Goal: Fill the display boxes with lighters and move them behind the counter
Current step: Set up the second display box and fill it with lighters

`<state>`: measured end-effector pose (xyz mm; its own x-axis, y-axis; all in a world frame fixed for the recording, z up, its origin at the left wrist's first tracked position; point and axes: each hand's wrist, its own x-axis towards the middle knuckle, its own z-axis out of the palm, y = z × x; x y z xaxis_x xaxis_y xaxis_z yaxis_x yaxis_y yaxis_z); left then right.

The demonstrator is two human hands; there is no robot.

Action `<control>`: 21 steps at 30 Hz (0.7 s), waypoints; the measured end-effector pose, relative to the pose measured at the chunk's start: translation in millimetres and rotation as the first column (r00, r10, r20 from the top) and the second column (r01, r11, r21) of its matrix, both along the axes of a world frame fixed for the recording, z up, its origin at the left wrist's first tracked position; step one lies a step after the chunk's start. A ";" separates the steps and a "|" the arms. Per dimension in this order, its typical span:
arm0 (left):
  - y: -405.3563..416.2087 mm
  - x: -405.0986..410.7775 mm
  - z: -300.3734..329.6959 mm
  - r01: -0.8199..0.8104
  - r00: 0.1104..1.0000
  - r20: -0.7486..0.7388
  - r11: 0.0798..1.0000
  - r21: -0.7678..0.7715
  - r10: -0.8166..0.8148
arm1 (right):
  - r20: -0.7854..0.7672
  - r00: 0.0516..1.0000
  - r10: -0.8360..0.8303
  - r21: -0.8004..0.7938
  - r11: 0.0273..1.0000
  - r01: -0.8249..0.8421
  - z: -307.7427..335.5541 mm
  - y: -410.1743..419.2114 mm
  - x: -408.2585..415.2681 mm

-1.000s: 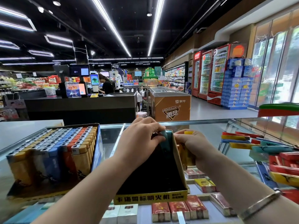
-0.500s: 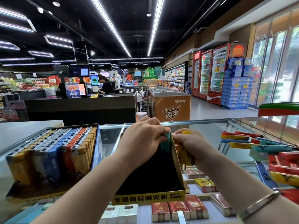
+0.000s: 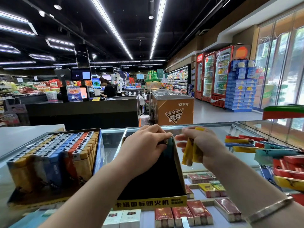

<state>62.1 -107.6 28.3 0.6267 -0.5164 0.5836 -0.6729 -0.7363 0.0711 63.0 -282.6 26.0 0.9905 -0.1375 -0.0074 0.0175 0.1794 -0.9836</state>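
a teal lighter [image 3: 169, 146] is pinched by the left hand [image 3: 144, 145] at the far right corner of a near-empty box [image 3: 153, 201] on the glass counter [image 3: 113, 145]. yellow lighters [image 3: 191, 152] are gripped in the right hand [image 3: 202, 145], just beside the box. a full box [image 3: 54, 160] is seen at left, loose lighters [image 3: 269, 153] piled at right.

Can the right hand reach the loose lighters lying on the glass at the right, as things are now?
Probably yes, but not freely. The loose lighters lie just beyond the right hand with bare glass between them. However, that hand already grips yellow lighters, so it should place those first.
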 end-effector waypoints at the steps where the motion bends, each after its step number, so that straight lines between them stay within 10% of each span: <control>1: 0.0 -0.5 -0.5 0.001 1.000 0.006 1.000 -0.021 -0.001 | 0.000 1.000 -0.006 0.092 0.996 0.006 3.3 -2.2 -1.3; 6: -8.1 -8.9 2.9 0.093 0.985 0.149 0.994 -0.063 -0.083 | -0.025 0.998 0.063 0.504 0.863 -0.042 13.0 -5.4 -7.1; 17: -23.3 -20.0 1.4 0.260 0.911 0.326 0.965 0.024 -0.254 | 0.028 0.985 0.168 0.632 0.761 -0.148 13.2 2.7 -8.9; 21: -20.3 -22.3 3.5 0.248 0.963 0.173 0.935 -0.255 -0.208 | 0.064 0.975 0.211 0.568 0.796 -0.210 14.9 2.9 -11.2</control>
